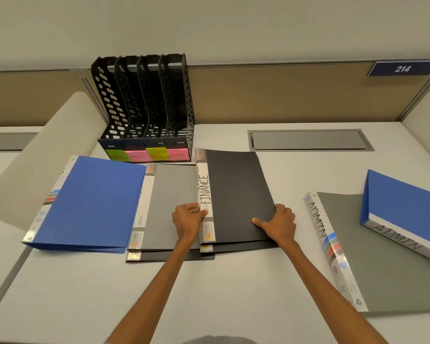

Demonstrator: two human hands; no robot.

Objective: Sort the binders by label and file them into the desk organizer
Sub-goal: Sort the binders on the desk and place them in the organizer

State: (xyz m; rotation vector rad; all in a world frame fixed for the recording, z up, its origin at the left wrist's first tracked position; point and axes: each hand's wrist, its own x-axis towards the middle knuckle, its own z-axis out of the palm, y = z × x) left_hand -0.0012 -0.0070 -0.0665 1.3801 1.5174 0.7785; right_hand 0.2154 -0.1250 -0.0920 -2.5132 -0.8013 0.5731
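A black binder (236,194) with FINANCE on its white spine lies mid-desk on top of another black binder. My left hand (187,219) grips its spine side; my right hand (279,223) holds its right edge, thumb on the cover. To the left lie a grey binder (170,207) and a blue binder (92,202). On the right, a grey binder (382,259) marked ADMIN lies flat, and a blue ADMIN binder (407,209) rests on it. The black desk organizer (144,108) stands behind with several slots, all showing nothing inside, and green and pink labels along its front.
A grey cable hatch (308,140) is set in the desk at the back right. Tan partition walls enclose the desk, with a blue sign reading 214 (402,68) at the top right. A bare strip of desk lies in front of the binders.
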